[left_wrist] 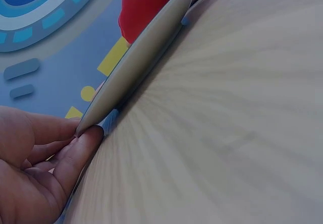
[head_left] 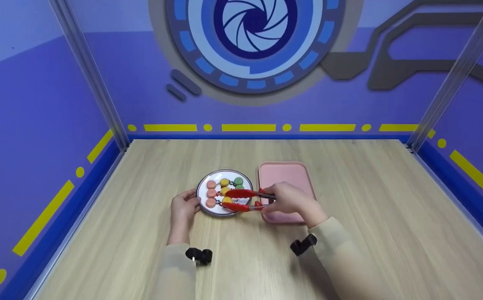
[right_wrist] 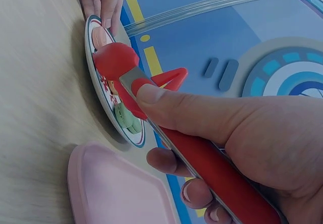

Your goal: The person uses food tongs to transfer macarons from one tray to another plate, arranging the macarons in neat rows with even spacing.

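My left hand (head_left: 182, 210) pinches the left rim of a round white plate (head_left: 220, 175) with a dark edge, thumb and fingers on either side. In the left wrist view the underside of the plate (left_wrist: 136, 60) faces me. Small macarons stand on it in columns: pink (head_left: 211, 193), yellow (head_left: 224, 182) and green (head_left: 238, 181). My right hand (head_left: 287, 198) grips red-tipped metal tongs (head_left: 241, 193), their arms spread over the plate's right half. The tongs hide part of the yellow and green macarons; whether they touch one I cannot tell.
A pink rectangular tray (head_left: 285, 173) lies just right of the plate, partly under my right hand. Both rest on a light wooden table (head_left: 141, 183). Blue-purple printed walls (head_left: 258, 112) stand at the back and sides.
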Demonstrator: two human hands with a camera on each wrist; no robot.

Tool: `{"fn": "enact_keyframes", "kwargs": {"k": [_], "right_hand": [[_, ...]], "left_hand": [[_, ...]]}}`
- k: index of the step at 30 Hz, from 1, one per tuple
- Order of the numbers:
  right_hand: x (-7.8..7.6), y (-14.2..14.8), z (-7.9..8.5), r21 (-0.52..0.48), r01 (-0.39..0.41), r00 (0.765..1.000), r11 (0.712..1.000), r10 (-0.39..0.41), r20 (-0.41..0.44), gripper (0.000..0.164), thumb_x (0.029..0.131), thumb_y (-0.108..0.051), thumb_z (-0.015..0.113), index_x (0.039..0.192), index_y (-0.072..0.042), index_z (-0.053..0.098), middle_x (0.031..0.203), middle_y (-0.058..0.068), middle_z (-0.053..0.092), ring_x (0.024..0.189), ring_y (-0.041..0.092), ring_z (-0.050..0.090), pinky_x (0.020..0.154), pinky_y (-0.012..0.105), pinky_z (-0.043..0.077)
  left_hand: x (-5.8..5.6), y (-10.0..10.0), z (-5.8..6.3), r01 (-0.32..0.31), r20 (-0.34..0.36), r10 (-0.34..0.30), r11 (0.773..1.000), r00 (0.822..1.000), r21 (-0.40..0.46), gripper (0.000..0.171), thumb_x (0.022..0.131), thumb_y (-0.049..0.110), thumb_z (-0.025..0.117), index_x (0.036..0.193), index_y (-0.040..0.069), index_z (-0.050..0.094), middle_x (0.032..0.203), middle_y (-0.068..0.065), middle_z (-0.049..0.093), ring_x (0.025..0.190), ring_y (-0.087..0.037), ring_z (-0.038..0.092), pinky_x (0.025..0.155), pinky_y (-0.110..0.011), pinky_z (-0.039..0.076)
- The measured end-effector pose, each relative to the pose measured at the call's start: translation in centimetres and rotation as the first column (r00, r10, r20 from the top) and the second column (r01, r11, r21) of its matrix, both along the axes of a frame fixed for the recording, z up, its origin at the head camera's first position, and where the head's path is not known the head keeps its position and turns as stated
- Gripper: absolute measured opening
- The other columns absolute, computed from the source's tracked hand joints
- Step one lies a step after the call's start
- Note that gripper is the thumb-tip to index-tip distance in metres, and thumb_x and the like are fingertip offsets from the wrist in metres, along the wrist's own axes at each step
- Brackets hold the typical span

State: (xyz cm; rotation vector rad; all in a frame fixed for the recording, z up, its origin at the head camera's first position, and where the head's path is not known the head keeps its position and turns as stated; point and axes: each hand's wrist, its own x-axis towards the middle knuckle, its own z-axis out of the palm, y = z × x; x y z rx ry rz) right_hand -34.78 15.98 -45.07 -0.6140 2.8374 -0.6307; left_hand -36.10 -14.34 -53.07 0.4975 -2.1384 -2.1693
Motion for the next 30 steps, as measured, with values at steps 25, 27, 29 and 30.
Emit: {"fn": "enact_keyframes", "kwargs": {"k": [25,27,29,30], "right_hand": [[0.02,0.28,-0.42,-0.028,0.009,1.0,1.0,-0.009,0.02,0.017,0.081,-0.025,0.086,0.09,-0.016,0.074,0.071,-0.005,0.062,0.069,0.015,0.054,0.066,0.03,0.046],[0.04,0.39,-0.44,-0.032,0.007,1.0,0.999,-0.007,0.008,0.017,0.081,-0.024,0.086,0.089,-0.015,0.074,0.071,-0.005,0.062,0.069,0.015,0.054,0.067,0.03,0.047],[0.07,0.54,-0.44,-0.037,0.008,1.0,0.999,-0.008,0.0,0.017,0.081,-0.024,0.086,0.089,-0.016,0.074,0.071,-0.006,0.063,0.069,0.015,0.054,0.067,0.03,0.047],[0.1,0.61,-0.4,-0.04,0.005,1.0,0.999,-0.006,-0.006,0.017,0.081,-0.023,0.086,0.09,-0.016,0.074,0.071,-0.006,0.063,0.069,0.015,0.054,0.067,0.03,0.047]], "left_hand": [[-0.14,-0.21,-0.32,0.002,0.023,-0.001,0.999,1.0,-0.036,0.045,0.097,-0.008,0.056,0.142,-0.008,0.055,0.138,-0.029,0.06,0.105,-0.022,0.067,0.075,-0.021,0.061],[-0.13,-0.18,-0.29,0.002,0.02,-0.001,0.999,1.0,-0.034,0.045,0.097,-0.007,0.056,0.142,-0.008,0.055,0.138,-0.029,0.06,0.105,-0.022,0.066,0.076,-0.02,0.06],[-0.12,-0.15,-0.27,0.002,0.015,-0.001,0.999,1.0,-0.033,0.045,0.097,-0.007,0.056,0.142,-0.008,0.055,0.138,-0.029,0.06,0.106,-0.022,0.066,0.075,-0.02,0.06],[-0.13,-0.13,-0.27,0.003,0.009,-0.002,1.0,1.0,-0.025,0.045,0.097,-0.008,0.056,0.141,-0.009,0.055,0.138,-0.03,0.059,0.106,-0.023,0.066,0.075,-0.02,0.06]]}}
